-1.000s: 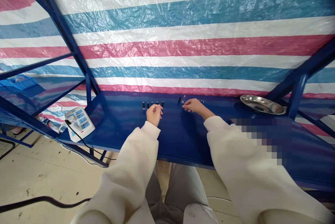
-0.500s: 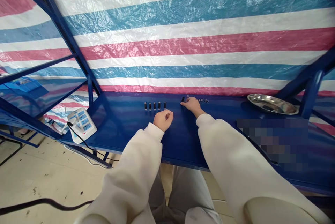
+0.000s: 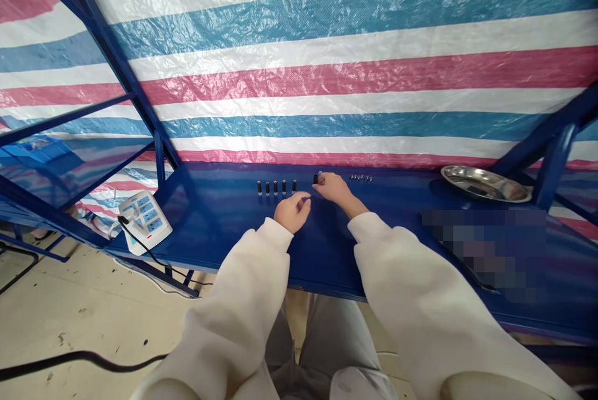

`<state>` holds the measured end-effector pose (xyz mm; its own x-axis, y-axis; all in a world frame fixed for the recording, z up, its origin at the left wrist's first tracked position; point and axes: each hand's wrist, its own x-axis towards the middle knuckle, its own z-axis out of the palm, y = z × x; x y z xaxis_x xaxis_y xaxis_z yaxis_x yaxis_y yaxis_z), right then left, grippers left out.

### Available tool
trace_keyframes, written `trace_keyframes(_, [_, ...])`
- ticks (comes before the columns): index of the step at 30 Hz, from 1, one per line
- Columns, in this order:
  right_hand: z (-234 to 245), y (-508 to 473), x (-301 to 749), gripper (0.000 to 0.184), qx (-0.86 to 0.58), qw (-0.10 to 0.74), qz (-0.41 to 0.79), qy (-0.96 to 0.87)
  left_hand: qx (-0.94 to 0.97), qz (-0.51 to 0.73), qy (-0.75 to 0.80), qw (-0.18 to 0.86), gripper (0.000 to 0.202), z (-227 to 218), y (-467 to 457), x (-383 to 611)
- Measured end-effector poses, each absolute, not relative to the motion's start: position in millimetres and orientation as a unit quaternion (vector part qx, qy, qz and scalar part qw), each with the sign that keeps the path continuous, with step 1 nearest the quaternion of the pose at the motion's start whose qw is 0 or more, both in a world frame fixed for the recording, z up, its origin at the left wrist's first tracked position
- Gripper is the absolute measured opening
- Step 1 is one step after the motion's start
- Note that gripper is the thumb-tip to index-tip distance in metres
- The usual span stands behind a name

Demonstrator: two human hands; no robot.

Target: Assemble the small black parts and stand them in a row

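Observation:
Several small black cylinders [image 3: 276, 187] stand upright in a row near the back of the blue shelf [image 3: 233, 225]. My left hand [image 3: 293, 212] rests on the shelf just in front of the row's right end, fingers curled; what it holds, if anything, I cannot make out. My right hand [image 3: 331, 187] is closed in a pinch on another small black cylinder [image 3: 316, 179], to the right of the row. Further right, a few tiny silvery pieces [image 3: 361, 178] lie in a line.
A round steel dish [image 3: 483, 184] sits at the right end of the shelf beside a blue post [image 3: 554, 163]. A white power strip [image 3: 144, 220] with a black cable lies at the left edge. A striped tarp hangs behind. A blurred patch covers the right front.
My right hand has moved left toward the row with the small black cylinder in its fingers. My left hand has shifted slightly right, away from the row, and stays curled on the shelf.

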<state>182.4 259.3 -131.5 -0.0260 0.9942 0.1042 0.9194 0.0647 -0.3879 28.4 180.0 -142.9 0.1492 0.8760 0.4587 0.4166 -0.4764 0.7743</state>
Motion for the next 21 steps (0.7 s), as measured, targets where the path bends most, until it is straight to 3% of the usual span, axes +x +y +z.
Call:
trace_keyframes(3, [-114, 233, 179, 0.012, -0.623, 0.165, 0.088, -0.760, 0.710, 0.480, 0.442, 0.265, 0.038, -141, 179, 27])
trace_keyframes(5, [-106, 216, 176, 0.009, -0.609, 0.157, 0.073, -0.774, 0.703, 0.487, 0.434, 0.283, 0.040, -140, 180, 27])
trace_keyframes(10, [-115, 189, 172, 0.009, -0.581, 0.170, 0.040, -0.795, 0.701, 0.502, 0.428, 0.270, 0.030, -146, 186, 25])
trace_keyframes(15, [-138, 187, 172, 0.014, -0.522, 0.244, 0.060, -0.815, 0.721, 0.489, 0.449, 0.200, 0.014, -150, 189, 24])
trace_keyframes(21, [-149, 193, 175, 0.020, -0.514, 0.340, 0.131, -0.777, 0.648, 0.554, 0.472, 0.225, 0.011, -144, 188, 25])
